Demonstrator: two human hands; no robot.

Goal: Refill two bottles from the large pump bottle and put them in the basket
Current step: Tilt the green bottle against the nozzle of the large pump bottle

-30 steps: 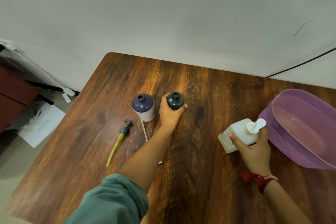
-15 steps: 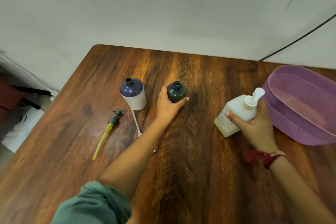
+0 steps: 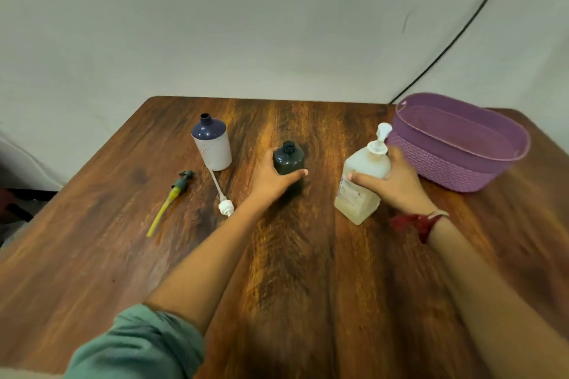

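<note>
A small dark green bottle (image 3: pixel 288 157) stands uncapped on the wooden table (image 3: pixel 295 255), and my left hand (image 3: pixel 272 177) is wrapped around its lower body. My right hand (image 3: pixel 392 180) grips the large white pump bottle (image 3: pixel 360 184), which leans to the left with its base on the table. A second bottle, white with a dark blue top (image 3: pixel 211 144), stands uncapped to the left. The purple basket (image 3: pixel 462 144) sits empty at the right, just behind my right hand.
Two removed pump heads lie on the table: a green one with a yellow tube (image 3: pixel 172 198) and a white one with a white tube (image 3: pixel 222 197). A black cable (image 3: pixel 462 31) runs down the grey wall. The table's left edge drops to the floor.
My view has tilted up and the scene sits lower in frame. The pump bottle has come closer to the dark green bottle. My left hand keeps its hold.
</note>
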